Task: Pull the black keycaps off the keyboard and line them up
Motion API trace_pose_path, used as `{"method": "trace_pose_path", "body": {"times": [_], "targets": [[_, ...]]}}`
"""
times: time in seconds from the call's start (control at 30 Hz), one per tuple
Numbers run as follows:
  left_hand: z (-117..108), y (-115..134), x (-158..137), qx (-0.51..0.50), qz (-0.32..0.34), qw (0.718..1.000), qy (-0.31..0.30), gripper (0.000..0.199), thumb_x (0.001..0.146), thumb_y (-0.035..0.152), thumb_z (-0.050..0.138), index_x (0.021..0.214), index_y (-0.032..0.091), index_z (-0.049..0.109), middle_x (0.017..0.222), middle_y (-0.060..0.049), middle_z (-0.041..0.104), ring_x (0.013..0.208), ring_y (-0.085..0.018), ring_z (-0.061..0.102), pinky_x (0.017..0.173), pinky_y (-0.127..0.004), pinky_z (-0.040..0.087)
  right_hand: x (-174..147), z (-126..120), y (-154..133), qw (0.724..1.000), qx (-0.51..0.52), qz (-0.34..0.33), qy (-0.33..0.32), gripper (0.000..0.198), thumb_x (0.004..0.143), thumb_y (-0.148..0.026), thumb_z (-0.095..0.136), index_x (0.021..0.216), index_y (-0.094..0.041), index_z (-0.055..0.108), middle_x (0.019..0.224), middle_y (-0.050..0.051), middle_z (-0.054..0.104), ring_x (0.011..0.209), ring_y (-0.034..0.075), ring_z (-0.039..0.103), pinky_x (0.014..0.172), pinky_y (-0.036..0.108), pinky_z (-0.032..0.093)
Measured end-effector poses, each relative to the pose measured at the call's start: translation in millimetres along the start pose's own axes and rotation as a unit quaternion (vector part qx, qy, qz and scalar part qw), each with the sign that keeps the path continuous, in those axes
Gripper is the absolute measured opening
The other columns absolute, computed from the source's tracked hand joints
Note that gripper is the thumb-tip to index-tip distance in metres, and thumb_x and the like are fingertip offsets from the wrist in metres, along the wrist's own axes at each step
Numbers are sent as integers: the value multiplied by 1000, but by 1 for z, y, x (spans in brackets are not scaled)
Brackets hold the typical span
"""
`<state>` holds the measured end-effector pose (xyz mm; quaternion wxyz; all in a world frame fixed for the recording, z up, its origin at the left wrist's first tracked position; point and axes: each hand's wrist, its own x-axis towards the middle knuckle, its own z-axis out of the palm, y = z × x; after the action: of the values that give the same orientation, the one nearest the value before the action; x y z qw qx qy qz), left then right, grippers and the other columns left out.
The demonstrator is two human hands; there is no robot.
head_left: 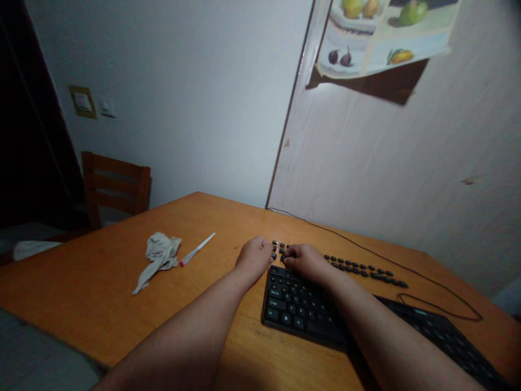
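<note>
A black keyboard (291, 309) lies on the wooden table, its middle hidden under my right forearm. Behind it, loose black keycaps (350, 267) are set out in rows on the wood. My left hand (254, 256) rests at the left end of these rows with its fingers curled closed; anything inside them is hidden. Close by on the right, my right hand (306, 262) reaches past the keyboard's back edge, its fingertips pinched on a small dark keycap (284, 258). Several more keycaps (275, 250) sit between the two hands.
To the left on the table (215, 304) lie a crumpled grey cloth (161, 252) and a white, slim tool with a pink end (198, 249). A thin black cable (345, 237) runs along the back and loops at right. A wooden chair (116, 184) stands beyond the left edge.
</note>
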<state>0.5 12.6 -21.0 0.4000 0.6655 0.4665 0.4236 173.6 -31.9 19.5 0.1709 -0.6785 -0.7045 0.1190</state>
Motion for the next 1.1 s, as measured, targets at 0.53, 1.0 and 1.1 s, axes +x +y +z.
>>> {"method": "trace_pose_path", "body": {"times": [0.53, 1.0, 1.1], "targets": [[1, -1, 0, 4, -1, 1000, 2, 20, 84, 31, 46, 73, 18, 58, 66, -2, 67, 52, -12, 56, 49, -22, 35, -6, -3, -11, 1000, -17, -7, 3, 14, 77, -29, 60, 82, -21, 70, 68, 1, 65, 62, 14, 55, 56, 23, 32], [1, -1, 0, 3, -6, 1000, 3, 19, 83, 29, 47, 73, 19, 59, 66, -2, 67, 52, -12, 55, 50, -22, 34, -5, -8, -11, 996, 34, -6, 84, 16, 80, -31, 56, 80, -18, 65, 71, 3, 66, 66, 16, 55, 59, 25, 35], [1, -1, 1, 5, -8, 1000, 0, 18, 83, 28, 48, 73, 19, 59, 66, -2, 67, 52, -12, 55, 50, -22, 35, -13, -20, -13, 991, 51, -9, 120, 23, 85, -33, 47, 77, -18, 62, 72, 4, 64, 69, 16, 55, 61, 25, 37]]}}
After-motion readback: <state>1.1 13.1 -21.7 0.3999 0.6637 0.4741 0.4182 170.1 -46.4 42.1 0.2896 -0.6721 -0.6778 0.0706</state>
